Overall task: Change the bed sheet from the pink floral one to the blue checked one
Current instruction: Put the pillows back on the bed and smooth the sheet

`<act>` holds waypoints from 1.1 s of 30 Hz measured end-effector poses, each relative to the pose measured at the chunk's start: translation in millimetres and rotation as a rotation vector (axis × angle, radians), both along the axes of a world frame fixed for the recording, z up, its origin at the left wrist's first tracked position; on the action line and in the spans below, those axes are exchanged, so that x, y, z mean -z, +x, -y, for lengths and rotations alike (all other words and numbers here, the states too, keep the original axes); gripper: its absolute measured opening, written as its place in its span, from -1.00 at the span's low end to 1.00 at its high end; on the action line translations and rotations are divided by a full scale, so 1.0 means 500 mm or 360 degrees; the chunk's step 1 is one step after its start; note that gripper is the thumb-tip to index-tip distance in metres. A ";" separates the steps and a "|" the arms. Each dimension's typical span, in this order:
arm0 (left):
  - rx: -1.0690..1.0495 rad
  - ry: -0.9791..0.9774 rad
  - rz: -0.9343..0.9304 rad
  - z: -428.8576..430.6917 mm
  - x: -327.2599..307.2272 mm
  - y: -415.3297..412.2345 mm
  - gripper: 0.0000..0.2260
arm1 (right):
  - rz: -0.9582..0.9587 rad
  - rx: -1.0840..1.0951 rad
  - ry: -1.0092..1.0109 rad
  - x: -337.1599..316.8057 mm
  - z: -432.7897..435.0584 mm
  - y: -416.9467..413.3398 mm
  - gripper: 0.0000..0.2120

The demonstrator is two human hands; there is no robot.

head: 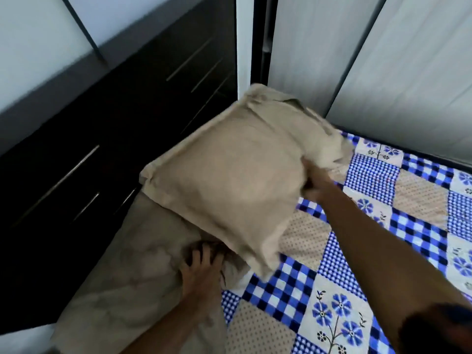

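The blue checked sheet (357,251), with white flower squares and dotted beige squares, covers the bed at the right. A beige pillow (229,180) is tilted up off the bed near its head; my right hand (315,185) grips its right edge. Under it lies a second beige pillow (122,290), flat along the bed's left side. My left hand (201,269) presses on that lower pillow with spread fingers, just below the raised pillow's corner. No pink floral sheet is in view.
A dark headboard or cabinet front (102,149) with metal strips runs along the left. Pale wardrobe panels (383,60) stand behind the bed at the right, and a dark gap (260,42) separates them from the left unit.
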State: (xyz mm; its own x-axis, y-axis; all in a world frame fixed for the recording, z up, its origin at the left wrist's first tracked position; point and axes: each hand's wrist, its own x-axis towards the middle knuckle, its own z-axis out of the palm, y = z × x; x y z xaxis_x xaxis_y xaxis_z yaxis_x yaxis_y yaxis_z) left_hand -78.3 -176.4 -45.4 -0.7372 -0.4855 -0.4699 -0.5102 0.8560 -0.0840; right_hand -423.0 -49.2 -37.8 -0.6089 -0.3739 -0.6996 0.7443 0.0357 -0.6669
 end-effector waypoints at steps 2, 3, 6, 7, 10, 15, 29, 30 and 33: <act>-0.0059 0.0039 -0.0147 0.004 0.001 -0.010 -0.13 | -0.0282 -0.0060 0.0151 0.079 0.033 0.012 -0.02; -0.0070 0.0053 -0.0176 0.008 0.002 -0.019 -0.09 | -0.0308 0.0127 0.0245 0.085 0.053 0.032 0.01; -0.0074 0.0025 -0.0357 0.037 0.002 -0.063 -0.03 | -0.0393 0.0400 0.0261 0.037 0.087 0.085 -0.17; -0.0072 0.0043 -0.0334 0.048 0.001 -0.080 -0.02 | -0.0382 0.0402 0.0220 0.031 0.092 0.099 -0.18; -0.0043 0.0062 -0.0215 0.071 0.025 -0.113 0.05 | -0.0397 0.0327 0.0050 0.044 0.124 0.078 -0.16; -0.0024 0.0092 -0.0138 0.121 0.040 -0.139 0.27 | -0.0754 0.0143 0.0199 0.062 0.229 -0.007 -0.10; 0.0539 0.0040 -0.0537 -0.034 0.067 -0.104 -0.32 | -0.1127 0.0309 0.0776 0.131 0.022 0.156 -0.36; 0.0634 0.0121 -0.0607 -0.058 0.066 -0.103 -0.38 | -0.1263 0.0199 0.0961 0.149 -0.020 0.198 -0.39; 0.0916 0.0425 -0.0985 -0.109 0.062 -0.126 -0.67 | -0.1708 -0.0272 0.1445 0.212 -0.142 0.319 -0.46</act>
